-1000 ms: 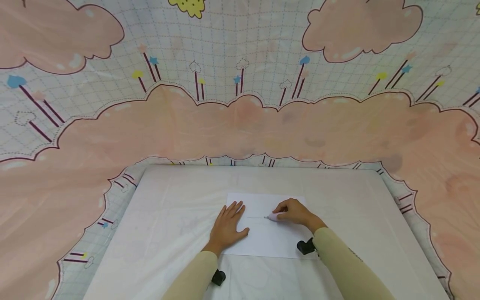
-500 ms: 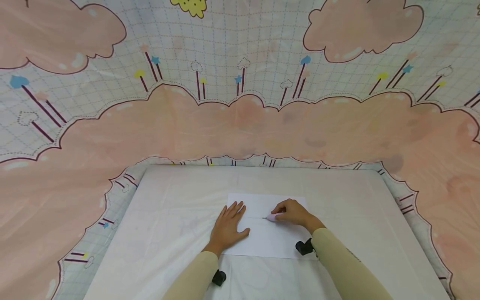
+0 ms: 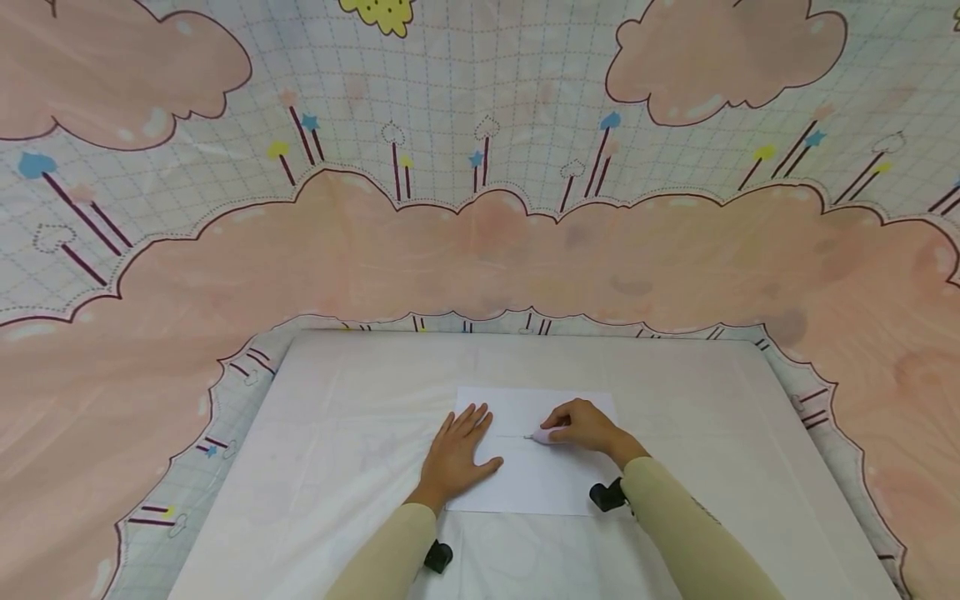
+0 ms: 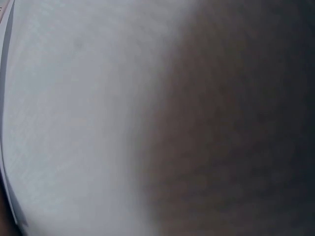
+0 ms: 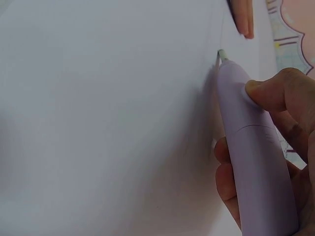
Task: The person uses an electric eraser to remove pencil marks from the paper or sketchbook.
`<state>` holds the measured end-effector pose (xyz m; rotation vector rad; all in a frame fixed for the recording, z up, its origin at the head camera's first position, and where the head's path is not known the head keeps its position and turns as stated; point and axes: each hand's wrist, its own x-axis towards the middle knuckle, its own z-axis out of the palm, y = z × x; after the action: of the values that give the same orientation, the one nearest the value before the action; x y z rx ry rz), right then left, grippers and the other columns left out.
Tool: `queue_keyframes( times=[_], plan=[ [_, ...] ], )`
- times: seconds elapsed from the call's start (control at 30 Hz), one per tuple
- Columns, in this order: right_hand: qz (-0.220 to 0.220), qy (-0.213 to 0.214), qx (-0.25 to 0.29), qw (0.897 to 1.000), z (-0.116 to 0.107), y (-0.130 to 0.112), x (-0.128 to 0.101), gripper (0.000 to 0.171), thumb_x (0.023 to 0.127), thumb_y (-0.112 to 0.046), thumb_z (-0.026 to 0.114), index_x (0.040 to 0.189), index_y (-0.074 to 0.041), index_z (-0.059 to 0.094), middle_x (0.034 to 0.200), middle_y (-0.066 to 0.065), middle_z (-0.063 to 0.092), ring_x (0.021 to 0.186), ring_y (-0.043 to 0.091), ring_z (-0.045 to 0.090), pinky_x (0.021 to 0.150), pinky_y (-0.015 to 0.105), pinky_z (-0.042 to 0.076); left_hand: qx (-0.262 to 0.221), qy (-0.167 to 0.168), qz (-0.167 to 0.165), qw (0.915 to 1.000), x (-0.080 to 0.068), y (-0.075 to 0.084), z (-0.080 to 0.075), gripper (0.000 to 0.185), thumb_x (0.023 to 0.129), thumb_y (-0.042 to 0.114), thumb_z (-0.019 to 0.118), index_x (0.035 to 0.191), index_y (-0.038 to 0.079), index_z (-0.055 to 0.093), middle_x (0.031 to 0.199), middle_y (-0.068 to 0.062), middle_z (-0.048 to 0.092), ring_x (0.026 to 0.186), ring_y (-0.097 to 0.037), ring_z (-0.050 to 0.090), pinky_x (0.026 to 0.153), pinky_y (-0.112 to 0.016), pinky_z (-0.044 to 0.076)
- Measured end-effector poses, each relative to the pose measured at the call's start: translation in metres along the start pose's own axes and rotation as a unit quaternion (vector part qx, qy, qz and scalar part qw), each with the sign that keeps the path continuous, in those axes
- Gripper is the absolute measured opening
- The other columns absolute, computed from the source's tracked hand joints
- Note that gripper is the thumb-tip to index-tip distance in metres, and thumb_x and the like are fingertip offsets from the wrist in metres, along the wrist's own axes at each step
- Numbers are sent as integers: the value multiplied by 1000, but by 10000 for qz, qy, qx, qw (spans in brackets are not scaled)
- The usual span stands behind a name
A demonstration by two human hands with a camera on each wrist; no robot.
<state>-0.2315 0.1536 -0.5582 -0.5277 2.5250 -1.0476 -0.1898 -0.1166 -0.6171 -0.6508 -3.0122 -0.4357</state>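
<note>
A white sheet of paper (image 3: 536, 479) lies on the white-covered table (image 3: 337, 450). My left hand (image 3: 456, 454) rests flat on the sheet's left edge, fingers straight and spread. My right hand (image 3: 588, 427) grips a pale purple pen-shaped tool (image 3: 546, 435), whose tip touches the paper on a thin pencil line. In the right wrist view the purple tool (image 5: 248, 152) lies low over the paper (image 5: 108, 128), my finger (image 5: 275, 93) pressing its top, and its small tip meets the line. The left wrist view is a blur of white surface and shadow.
A cartoon-print cloth (image 3: 480, 233) with pink clouds hangs behind and around the table. Black wrist-camera mounts (image 3: 607, 496) show under both forearms. Bare white tabletop spreads left and right of the sheet.
My right hand and the purple tool have crept slightly left along the line. The left hand has stayed put.
</note>
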Motion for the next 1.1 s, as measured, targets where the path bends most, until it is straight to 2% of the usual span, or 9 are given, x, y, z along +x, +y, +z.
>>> queue_keyframes(
  times=[0.37, 0.63, 1.1],
  plan=[
    [191, 22, -56, 9998, -5, 3, -2, 12, 85, -14, 75, 97, -11, 77, 98, 0, 72, 88, 10, 59, 79, 27, 50, 126, 25, 36, 9999, 1, -3, 4, 80, 90, 65, 50, 152, 17, 38, 161, 5, 30, 150, -17, 22, 124, -42, 14],
    [43, 7, -14, 10000, -2, 1, -1, 12, 85, -13, 74, 97, -9, 77, 99, 1, 73, 89, 11, 59, 78, 26, 51, 134, 57, 52, 9999, 1, -4, 7, 80, 90, 66, 50, 152, 17, 39, 160, 5, 30, 150, -17, 22, 124, -43, 15],
    [8, 58, -109, 9999, -4, 5, -4, 12, 85, -13, 74, 97, -9, 77, 97, 1, 72, 87, 11, 58, 78, 27, 50, 63, 68, 54, 9999, 0, -1, 2, 79, 89, 64, 53, 151, 16, 41, 160, 3, 32, 150, -18, 24, 124, -43, 16]
  ],
)
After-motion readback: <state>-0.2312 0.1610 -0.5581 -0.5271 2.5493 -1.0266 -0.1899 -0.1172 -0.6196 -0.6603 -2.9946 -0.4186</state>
